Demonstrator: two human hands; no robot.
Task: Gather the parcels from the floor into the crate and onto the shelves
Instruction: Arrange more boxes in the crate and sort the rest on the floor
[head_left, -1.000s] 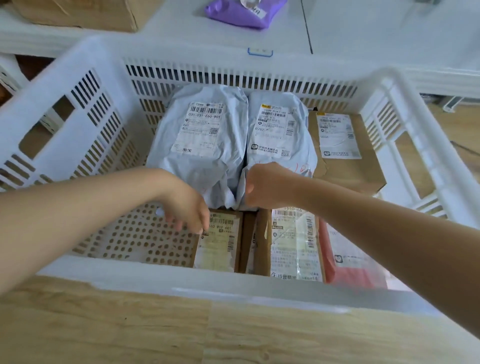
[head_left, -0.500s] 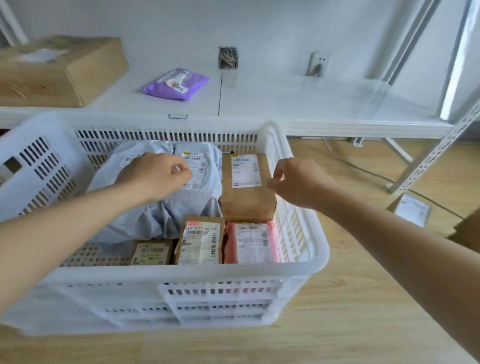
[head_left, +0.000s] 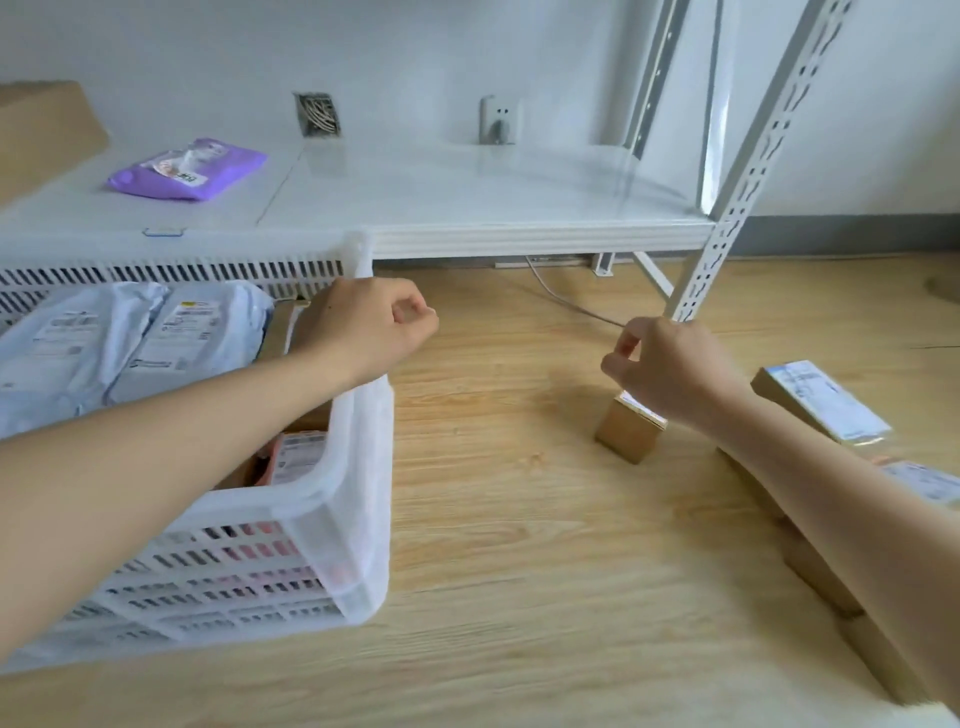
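Small cardboard parcel (head_left: 629, 429) sits on the wood floor (head_left: 519, 493), right of the white crate (head_left: 332, 525), partly hidden under the right wrist. Judged light and stiff; taped top may be slick, so take it across two opposite side faces. A flat labelled parcel (head_left: 823, 400) lies further right, better lifted by its long edges. Right hand (head_left: 670, 369) hovers above the small parcel, fingers loosely curled, holding nothing. Left hand (head_left: 363, 327) hangs over the crate's right rim, likewise curled and empty. Crate holds grey mailers (head_left: 130, 338). Shelf (head_left: 467, 197) behind carries a purple pouch (head_left: 187, 169).
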